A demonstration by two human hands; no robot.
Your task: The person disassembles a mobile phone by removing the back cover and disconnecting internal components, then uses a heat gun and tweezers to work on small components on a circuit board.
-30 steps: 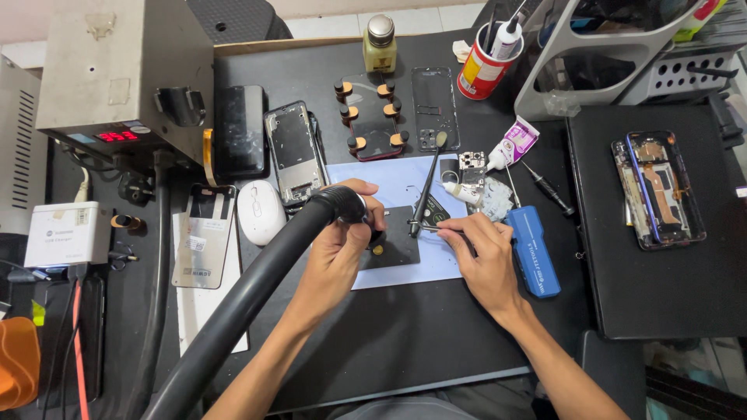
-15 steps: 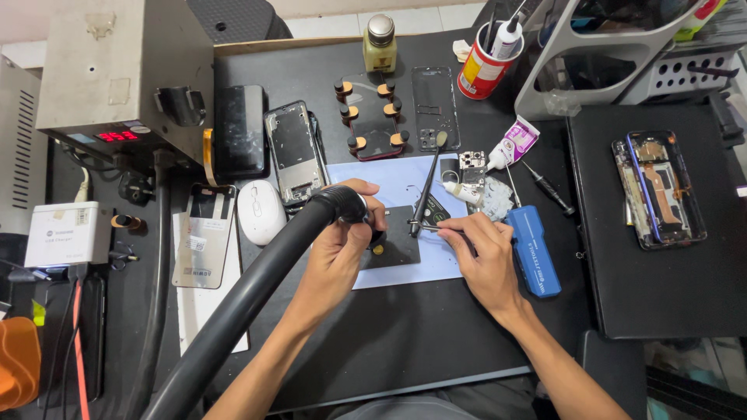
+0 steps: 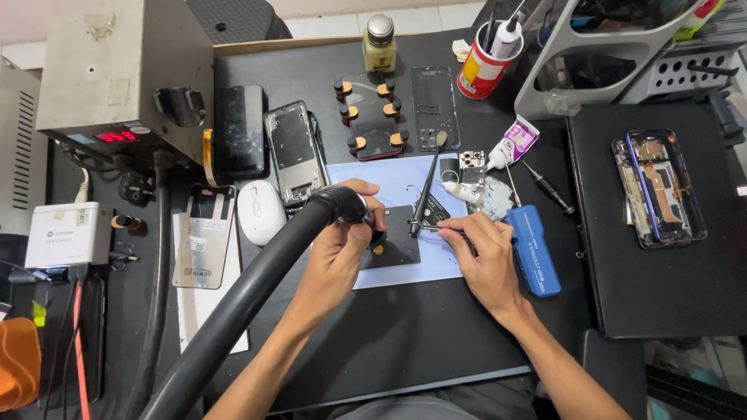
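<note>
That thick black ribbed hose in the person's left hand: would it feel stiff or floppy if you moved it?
The thick black ribbed hose probably bends but resists: it sweeps in one smooth curve, without kinks. Its thickness suggests some drag on the left hand gripping its end. The ribbing likely keeps it from slipping.

Blk bench (image 3: 436, 342) w/ blue mat (image 3: 405, 268), phone frames (image 3: 292, 152)

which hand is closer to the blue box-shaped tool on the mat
Right. The right hand lies just left of the blue tool, nearly touching it. The left hand is farther left, wrapped around the black hose nozzle.
</note>
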